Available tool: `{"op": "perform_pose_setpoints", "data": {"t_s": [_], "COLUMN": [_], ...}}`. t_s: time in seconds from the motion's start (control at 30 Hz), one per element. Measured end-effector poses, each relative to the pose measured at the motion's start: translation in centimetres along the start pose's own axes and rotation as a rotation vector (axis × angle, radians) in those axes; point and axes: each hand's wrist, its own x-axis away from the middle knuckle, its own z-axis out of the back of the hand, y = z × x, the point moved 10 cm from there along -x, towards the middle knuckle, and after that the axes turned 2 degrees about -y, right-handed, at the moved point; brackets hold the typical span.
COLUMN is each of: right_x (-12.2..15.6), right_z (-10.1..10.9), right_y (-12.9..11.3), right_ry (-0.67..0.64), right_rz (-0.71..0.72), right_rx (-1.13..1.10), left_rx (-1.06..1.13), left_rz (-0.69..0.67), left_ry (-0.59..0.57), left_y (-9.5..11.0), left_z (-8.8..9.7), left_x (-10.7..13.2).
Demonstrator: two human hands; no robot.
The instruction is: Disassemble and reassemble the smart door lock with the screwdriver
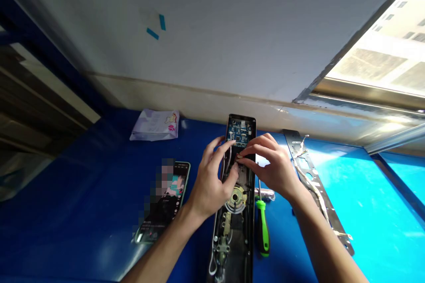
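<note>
A long black door-lock housing (237, 234), its inside facing up, lies lengthwise before me. Inside are a blue circuit board (239, 132) at the far end, a round metal spindle part (235, 198) and a white cable (213, 261) along the left wall. My left hand (214, 181) grips the left side of the housing, forefinger at the lower edge of the board and thumb inside. My right hand (274, 163) pinches a small reddish-brown part (239, 156), perhaps a connector, just below the board; the fingers hide much of it.
A green-and-black screwdriver (263, 230) lies right of the housing, near a small shiny packet (268, 194). Further right is a black metal plate (323, 201) with a taped cable. On the left are a lit phone (166, 212) and a lilac packet (154, 124). A wall closes the blue table's (109, 194) back.
</note>
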Motion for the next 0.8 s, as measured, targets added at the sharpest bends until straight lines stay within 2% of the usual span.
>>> {"op": "perform_pose_setpoints", "data": {"t_s": [0.4, 0.63, 0.8], "right_x": [0.43, 0.47, 0.44], "right_z": [-0.10, 0.10, 0.01], "right_y": [-0.12, -0.39, -0.56], "right_ry": [0.041, 0.009, 0.006], "right_rz": [0.096, 0.116, 0.101], "right_rx": [0.001, -0.028, 0.034], "left_rx": [-0.013, -0.020, -0.017], "left_rz": [-0.020, -0.023, -0.016], "left_ry": [0.018, 0.017, 0.012], "left_y": [0.18, 0.16, 0.01], "left_z": [0.05, -0.04, -0.08], "left_x": [-0.03, -0.04, -0.05]}}
